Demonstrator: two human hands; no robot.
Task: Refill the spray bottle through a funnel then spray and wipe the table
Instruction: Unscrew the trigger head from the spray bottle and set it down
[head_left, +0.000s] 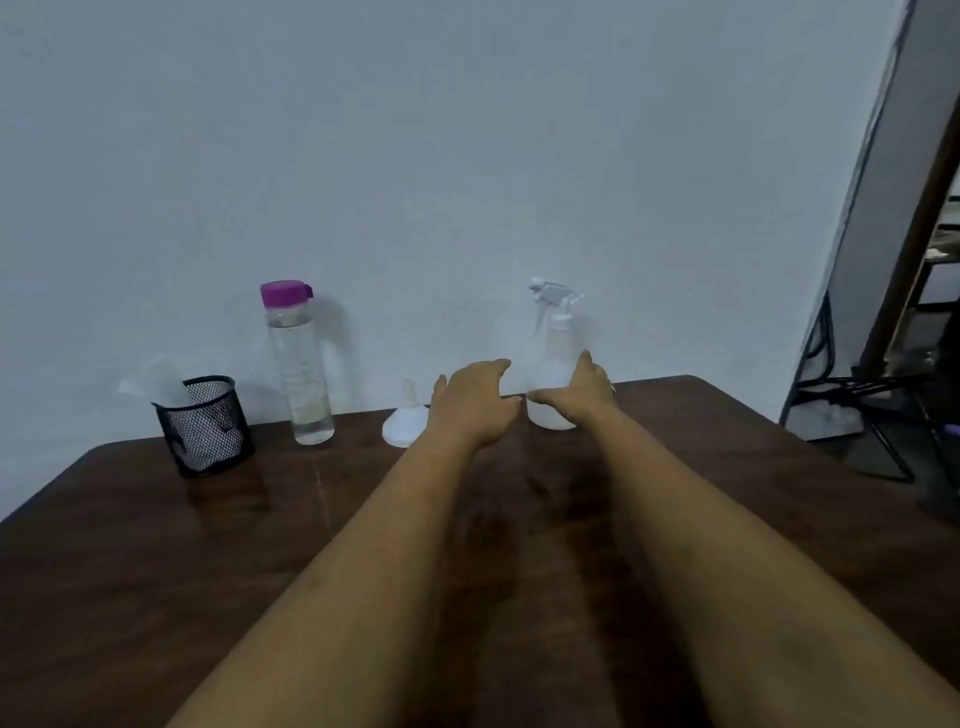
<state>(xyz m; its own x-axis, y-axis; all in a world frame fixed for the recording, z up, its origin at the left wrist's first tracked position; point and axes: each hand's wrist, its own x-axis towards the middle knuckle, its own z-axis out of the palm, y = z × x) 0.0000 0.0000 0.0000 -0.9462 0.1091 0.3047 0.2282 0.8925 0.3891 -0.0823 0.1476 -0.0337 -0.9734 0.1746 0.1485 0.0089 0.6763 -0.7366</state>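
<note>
Far left, back of the counter (130, 545): black mesh cup (205, 426), upright, with a white cloth (150, 382) sticking out of its top to the left; the cloth is blurry, so the material is unclear. Just right of the cup stands a clear water bottle (301, 364), upright against the wall, magenta cap on, clear liquid inside. Right of that is the white funnel (405, 423), sitting wide mouth down on the counter with its spout up, its right edge hidden behind the left wrist.

Left hand (475, 405) is out over the back of the counter, between funnel and spray bottle. Its grip is spread loose, fingers a little bent, nothing in it. The fingertips are close to the bottle; contact can't be told.

Spray bottle (556, 332) is translucent white, upright on the counter near the back edge, trigger head on with the nozzle pointing left. Right hand (582, 395) has its grip wrapped round the bottle's lower body, thumb across the front, fingers up the right side.

Far right, off the counter: black stand legs (878, 415) on the floor.
</note>
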